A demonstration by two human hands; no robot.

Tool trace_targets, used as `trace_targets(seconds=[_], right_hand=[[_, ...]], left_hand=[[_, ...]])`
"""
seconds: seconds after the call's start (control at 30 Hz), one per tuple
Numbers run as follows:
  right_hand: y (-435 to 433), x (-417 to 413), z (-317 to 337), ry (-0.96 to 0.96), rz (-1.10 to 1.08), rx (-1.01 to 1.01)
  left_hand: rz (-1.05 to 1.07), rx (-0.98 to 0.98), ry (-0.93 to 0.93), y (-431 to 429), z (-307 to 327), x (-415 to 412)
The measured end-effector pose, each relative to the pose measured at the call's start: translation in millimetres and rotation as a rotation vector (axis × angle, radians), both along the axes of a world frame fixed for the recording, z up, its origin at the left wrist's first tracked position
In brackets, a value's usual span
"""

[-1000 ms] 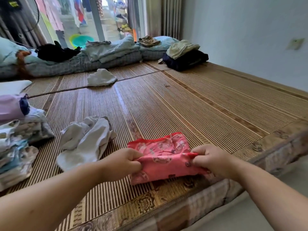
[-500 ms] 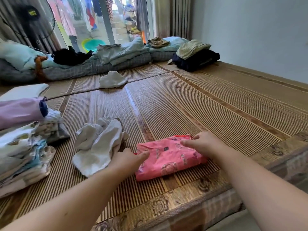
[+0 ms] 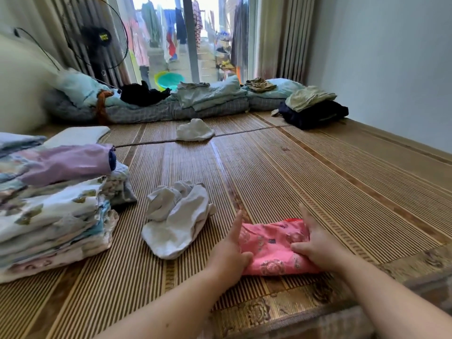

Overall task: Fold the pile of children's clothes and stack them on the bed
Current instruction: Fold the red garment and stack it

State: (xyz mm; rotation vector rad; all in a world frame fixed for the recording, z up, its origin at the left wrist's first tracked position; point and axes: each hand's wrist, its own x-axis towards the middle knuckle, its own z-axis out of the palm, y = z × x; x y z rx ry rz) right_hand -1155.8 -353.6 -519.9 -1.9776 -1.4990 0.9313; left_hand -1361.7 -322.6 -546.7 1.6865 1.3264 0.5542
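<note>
**Pink garment folded down, ready for the stack**

The bed (image 3: 318, 192), laid with a bamboo mat, carries everything we're working with. At its left side sits the tall stack of folded clothes (image 3: 53, 216), and just right of that lies a crumpled white garment (image 3: 178, 223), not yet folded. A smaller white piece (image 3: 194, 130) lies well back on the mat.

Near the front edge lies the pink printed garment (image 3: 269, 245). A second ago we were pinching it at both ends, half doubled; now it lies as a compact packet. Our left hand (image 3: 230, 255) lies straight-fingered along its left edge, thumb on the cloth. Our right hand (image 3: 318, 245) covers the right end, thumb across the top; whether those fingers grip or only press, we cannot tell.

We judge the folding finished, so moving it onto the stack comes next, then the white garment.
</note>
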Motion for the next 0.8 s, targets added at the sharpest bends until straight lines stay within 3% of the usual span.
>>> trace_targets(seconds=[0.17, 0.33, 0.47, 0.57, 0.67, 0.8], right_hand=[[-7, -14, 16, 0.129, 0.115, -0.005], [4, -66, 60, 0.139, 0.149, 0.227], [42, -145, 90, 0.266, 0.290, 0.308], [85, -218, 106, 0.238, 0.411, 0.363], [127, -289, 117, 0.246, 0.498, 0.346], [168, -364, 111, 0.197, 0.588, 0.274]], left_hand=[[-0.080, -0.028, -0.110, -6, 23, -27], [0.017, 0.152, -0.143, 4, 69, -99], [0.150, 0.321, -0.100, 22, 114, -190], [0.290, 0.394, -0.044, 31, 140, -258], [0.432, 0.399, 0.054, 41, 148, -323], [0.540, 0.330, 0.051, 61, 133, -388]])
